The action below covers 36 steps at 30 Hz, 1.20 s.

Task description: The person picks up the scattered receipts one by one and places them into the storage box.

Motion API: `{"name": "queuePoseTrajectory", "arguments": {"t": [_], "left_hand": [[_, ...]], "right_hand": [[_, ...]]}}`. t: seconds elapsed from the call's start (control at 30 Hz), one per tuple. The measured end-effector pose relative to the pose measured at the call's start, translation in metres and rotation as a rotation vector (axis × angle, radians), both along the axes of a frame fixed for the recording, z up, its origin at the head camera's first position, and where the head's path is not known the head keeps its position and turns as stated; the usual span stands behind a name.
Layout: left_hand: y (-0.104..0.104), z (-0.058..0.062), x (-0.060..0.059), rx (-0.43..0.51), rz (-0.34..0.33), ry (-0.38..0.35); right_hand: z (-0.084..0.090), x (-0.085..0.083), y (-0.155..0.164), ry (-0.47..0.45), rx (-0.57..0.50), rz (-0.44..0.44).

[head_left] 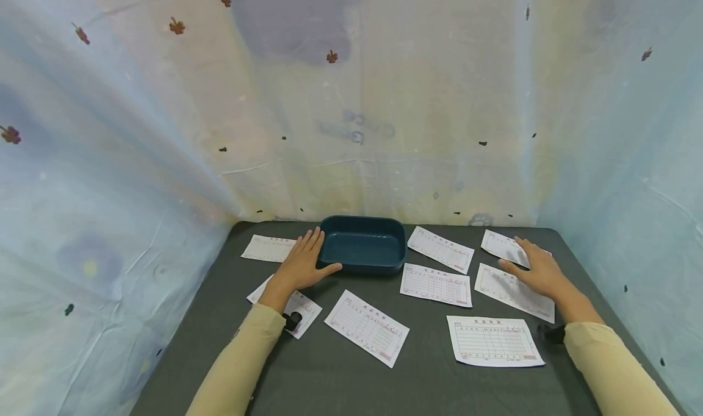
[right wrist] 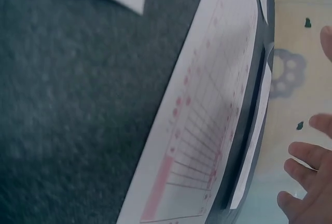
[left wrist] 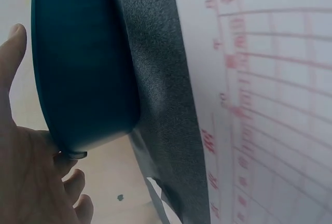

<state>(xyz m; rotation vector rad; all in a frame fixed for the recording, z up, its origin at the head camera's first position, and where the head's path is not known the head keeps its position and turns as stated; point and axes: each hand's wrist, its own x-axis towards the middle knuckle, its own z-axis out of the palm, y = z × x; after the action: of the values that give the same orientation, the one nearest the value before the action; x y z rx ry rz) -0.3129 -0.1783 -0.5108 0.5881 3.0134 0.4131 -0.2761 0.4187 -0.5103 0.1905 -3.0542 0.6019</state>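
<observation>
A dark teal tray with nothing in it stands at the back middle of the grey table. My left hand lies flat beside the tray's left wall, fingers straight, thumb against its front left corner. In the left wrist view the tray wall rises right next to the palm. My right hand rests flat, fingers spread, over two printed forms at the right. The right wrist view has a form seen edge-on and fingertips beyond it.
Several white forms with pink print lie scattered: one left of the tray, one under my left forearm, others in front and back right. A patterned cloth walls the table on three sides.
</observation>
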Motion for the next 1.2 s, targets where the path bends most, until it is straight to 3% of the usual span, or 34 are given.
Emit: {"name": "queuePoseTrajectory", "arguments": {"t": [0.27, 0.5, 0.83, 1.2], "left_hand": [[0.006, 0.005, -0.011, -0.009, 0.013, -0.014], [0.007, 0.005, -0.021, -0.028, 0.023, -0.007], [0.017, -0.001, -0.022, -0.014, 0.025, -0.008], [0.02, -0.003, -0.02, 0.018, 0.048, -0.011]], "right_hand": [[-0.004, -0.009, 0.014, -0.057, -0.055, -0.069], [-0.008, -0.01, 0.024, -0.052, -0.098, -0.126], [-0.022, -0.008, 0.041, -0.061, -0.095, -0.231], [-0.021, -0.006, 0.042, 0.004, -0.135, -0.421]]}}
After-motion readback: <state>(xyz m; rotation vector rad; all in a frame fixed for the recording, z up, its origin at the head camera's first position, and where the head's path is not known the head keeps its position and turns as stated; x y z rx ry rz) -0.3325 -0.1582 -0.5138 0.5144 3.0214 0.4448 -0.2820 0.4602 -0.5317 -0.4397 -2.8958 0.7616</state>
